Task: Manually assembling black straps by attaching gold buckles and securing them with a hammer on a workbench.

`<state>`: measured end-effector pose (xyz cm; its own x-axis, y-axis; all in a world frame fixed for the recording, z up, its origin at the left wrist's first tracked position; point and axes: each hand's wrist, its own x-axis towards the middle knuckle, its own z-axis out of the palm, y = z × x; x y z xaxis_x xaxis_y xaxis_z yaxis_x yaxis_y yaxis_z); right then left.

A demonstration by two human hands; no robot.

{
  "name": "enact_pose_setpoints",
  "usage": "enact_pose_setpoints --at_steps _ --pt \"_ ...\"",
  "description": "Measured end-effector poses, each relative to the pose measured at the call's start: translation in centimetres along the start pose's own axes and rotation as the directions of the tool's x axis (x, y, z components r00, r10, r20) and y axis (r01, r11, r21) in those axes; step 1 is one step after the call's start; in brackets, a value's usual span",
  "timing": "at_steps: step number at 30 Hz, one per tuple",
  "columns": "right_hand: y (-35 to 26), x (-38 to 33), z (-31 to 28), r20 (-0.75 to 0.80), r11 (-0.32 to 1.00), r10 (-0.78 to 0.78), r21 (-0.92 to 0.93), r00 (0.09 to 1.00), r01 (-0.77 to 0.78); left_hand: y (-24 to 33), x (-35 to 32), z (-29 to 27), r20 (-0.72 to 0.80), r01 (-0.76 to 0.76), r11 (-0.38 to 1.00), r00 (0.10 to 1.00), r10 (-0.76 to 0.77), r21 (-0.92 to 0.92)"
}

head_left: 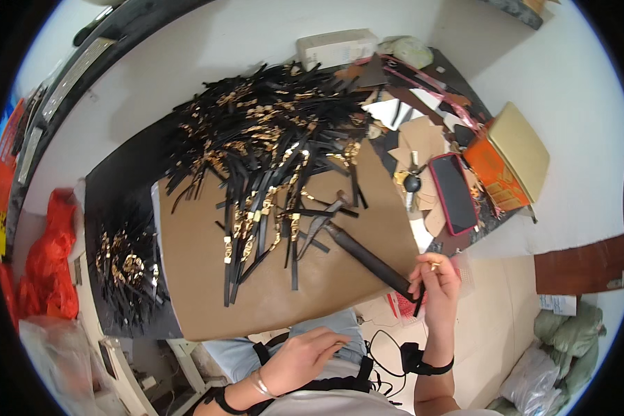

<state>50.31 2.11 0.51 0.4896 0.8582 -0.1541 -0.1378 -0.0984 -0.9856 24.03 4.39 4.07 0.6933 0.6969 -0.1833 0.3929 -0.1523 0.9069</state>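
At the right front corner of the brown mat [284, 305], my right hand [437, 284] pinches a black strap [419, 304] with a small gold-coloured fitting showing at the fingertips. A hammer [367, 256] lies on the mat, its dark handle slanting so that its end comes close to that hand. My left hand [310, 357] is over my lap, just off the mat's front edge. Its fingers are drawn together; what they hold, if anything, is hidden. Several black straps with gold-coloured chain fittings [249, 222] lie across the mat left of the hammer head.
A large heap of black straps [256, 111] covers the table's back, with a smaller pile [128, 270] at the left. On the right lie a phone [453, 194], keys [412, 182], leather scraps [419, 139] and an orange box [499, 170]. A red plastic bag [52, 256] is at far left.
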Motion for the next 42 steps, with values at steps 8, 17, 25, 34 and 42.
enact_pose_setpoints --at_steps 8,17,25,34,42 --pt "-0.2 0.5 -1.0 0.018 0.990 -0.004 -0.140 1.000 0.007 -1.7 0.9 1.8 0.043 -0.084 0.992 0.996 0.081 0.091" --pt "-0.2 -0.4 4.5 0.235 0.987 0.022 -0.162 0.972 0.017 -3.5 -2.0 0.1 0.064 0.039 0.991 0.997 -0.048 0.127" --pt "-0.4 -1.7 8.4 0.371 0.969 0.120 -0.246 0.921 -0.027 -4.7 -4.3 -0.7 -0.056 0.075 0.992 0.996 -0.070 0.099" --pt "0.4 -4.1 12.3 0.548 0.969 0.226 -0.213 0.805 -0.127 -5.5 -6.5 -2.1 -0.327 -0.002 1.000 0.945 -0.002 -0.011" --pt "0.1 -5.9 15.3 0.596 0.969 0.186 -0.244 0.781 -0.044 -5.1 -9.4 -4.2 -0.267 0.066 0.988 0.958 -0.102 -0.142"
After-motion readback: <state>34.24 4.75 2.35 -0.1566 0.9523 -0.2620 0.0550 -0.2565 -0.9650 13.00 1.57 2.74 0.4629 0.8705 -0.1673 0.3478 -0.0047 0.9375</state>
